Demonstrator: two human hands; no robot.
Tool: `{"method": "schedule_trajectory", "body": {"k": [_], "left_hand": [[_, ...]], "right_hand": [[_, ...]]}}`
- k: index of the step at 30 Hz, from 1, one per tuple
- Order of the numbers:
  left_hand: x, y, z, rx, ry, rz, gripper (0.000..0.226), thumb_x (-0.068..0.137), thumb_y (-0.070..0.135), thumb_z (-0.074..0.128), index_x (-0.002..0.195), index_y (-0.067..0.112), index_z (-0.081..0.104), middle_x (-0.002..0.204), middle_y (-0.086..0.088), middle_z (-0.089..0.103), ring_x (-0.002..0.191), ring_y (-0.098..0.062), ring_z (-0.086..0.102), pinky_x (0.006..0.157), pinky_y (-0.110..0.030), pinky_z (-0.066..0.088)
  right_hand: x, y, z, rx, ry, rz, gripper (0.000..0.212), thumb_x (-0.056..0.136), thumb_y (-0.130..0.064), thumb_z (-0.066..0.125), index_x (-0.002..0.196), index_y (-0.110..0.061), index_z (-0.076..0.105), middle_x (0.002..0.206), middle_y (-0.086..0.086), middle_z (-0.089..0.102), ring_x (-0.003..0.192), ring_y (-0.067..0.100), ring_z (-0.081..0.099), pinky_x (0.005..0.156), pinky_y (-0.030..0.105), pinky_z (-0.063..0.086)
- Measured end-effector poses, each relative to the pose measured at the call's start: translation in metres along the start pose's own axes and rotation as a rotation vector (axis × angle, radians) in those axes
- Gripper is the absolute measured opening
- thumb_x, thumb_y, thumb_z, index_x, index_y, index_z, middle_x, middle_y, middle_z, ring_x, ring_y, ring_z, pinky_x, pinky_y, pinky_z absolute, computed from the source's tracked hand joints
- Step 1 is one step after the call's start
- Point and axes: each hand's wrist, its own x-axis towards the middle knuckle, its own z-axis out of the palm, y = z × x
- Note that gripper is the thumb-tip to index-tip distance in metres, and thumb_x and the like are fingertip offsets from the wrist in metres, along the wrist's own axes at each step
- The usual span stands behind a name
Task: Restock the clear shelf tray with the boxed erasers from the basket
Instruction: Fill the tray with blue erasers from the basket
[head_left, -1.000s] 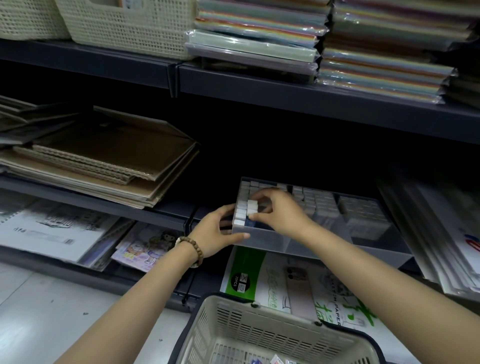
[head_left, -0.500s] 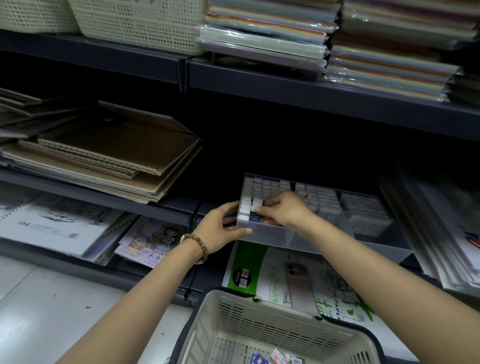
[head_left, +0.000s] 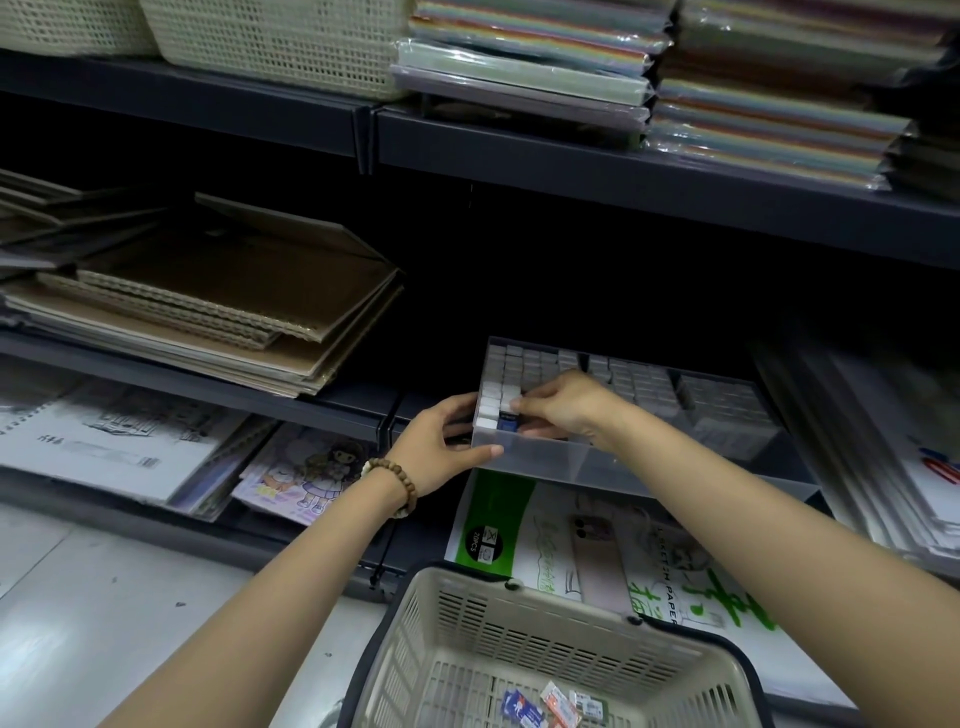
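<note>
Shelf pack (head_left: 597, 545) "20PCS", left hand (head_left: 441, 447) gripping tray (head_left: 550, 460), right hand (head_left: 566, 405) pinching eraser (head_left: 507, 423) (seemingly)

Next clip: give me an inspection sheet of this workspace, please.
Surface: dark shelf, carrying the clear tray.
Job's things: rows of boxed erasers in the tray's compartments; basket below, a few small packets left inside.
Clutter: nothing seen.
Hands: left hand grips the tray's front-left corner; right hand pinches a blue boxed eraser at the left compartment's front.
Cables: nothing seen.
Surroundings: brown sketchbooks left, coloured paper packs above, sketch paper pad beneath.
</note>
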Motion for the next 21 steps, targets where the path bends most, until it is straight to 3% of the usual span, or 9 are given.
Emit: {"method": "schedule_trajectory", "body": {"k": [2,6,10,13,16,21], "left_hand": [[-0.004,0.002,0.000,0.014,0.014,0.005,0.071,0.075,0.018,0.077,0.137,0.020,0.041,0.129,0.007,0.052,0.119,-0.010,0.051,0.085,-0.016,0.050],[-0.019,0.009,0.002,0.076,0.050,0.000,0.075,0.077,0.022,0.075,0.141,0.016,0.037,0.139,0.002,0.047,0.123,-0.013,0.049,0.097,-0.031,0.047],[-0.047,0.015,0.005,0.133,0.109,-0.007,0.071,0.080,0.027,0.072,0.141,0.020,0.036,0.140,0.005,0.043,0.126,-0.013,0.044,0.100,-0.030,0.044],[-0.075,0.008,0.015,0.214,0.097,0.010,0.063,0.082,0.034,0.067,0.138,0.026,0.039,0.137,0.009,0.043,0.125,-0.010,0.042,0.103,-0.031,0.040],[-0.102,-0.016,0.044,0.238,0.026,-0.065,0.062,0.083,0.038,0.065,0.138,0.025,0.039,0.137,0.008,0.044,0.125,-0.009,0.043,0.104,-0.032,0.040],[-0.142,-0.081,0.103,0.283,-0.153,-0.280,0.064,0.084,0.039,0.065,0.139,0.019,0.039,0.139,0.002,0.046,0.122,-0.012,0.047,0.102,-0.031,0.042]], "right_hand": [[-0.005,0.001,-0.002,0.021,0.017,-0.015,0.036,0.089,-0.011,0.062,0.120,0.006,0.056,0.117,0.023,0.063,0.089,0.024,0.067,0.051,0.008,0.051],[-0.023,0.005,-0.009,0.075,0.020,-0.066,0.036,0.091,-0.011,0.059,0.123,0.005,0.054,0.119,0.021,0.062,0.102,0.022,0.065,0.073,0.013,0.051],[-0.060,0.013,-0.026,0.199,0.027,-0.187,0.043,0.091,-0.013,0.058,0.132,-0.003,0.048,0.119,0.010,0.060,0.102,0.014,0.061,0.070,0.006,0.050],[-0.094,0.040,-0.034,0.273,0.001,-0.224,0.030,0.090,-0.017,0.061,0.120,-0.017,0.058,0.109,-0.007,0.065,0.093,0.003,0.066,0.070,0.008,0.051],[-0.118,0.091,-0.024,0.354,-0.071,-0.095,0.021,0.087,-0.018,0.064,0.107,-0.022,0.064,0.105,-0.006,0.069,0.093,0.007,0.068,0.073,0.015,0.055],[-0.129,0.210,0.022,0.325,-0.120,0.213,0.028,0.086,-0.016,0.066,0.113,-0.014,0.064,0.101,0.000,0.070,0.090,0.011,0.068,0.071,0.017,0.055]]}}
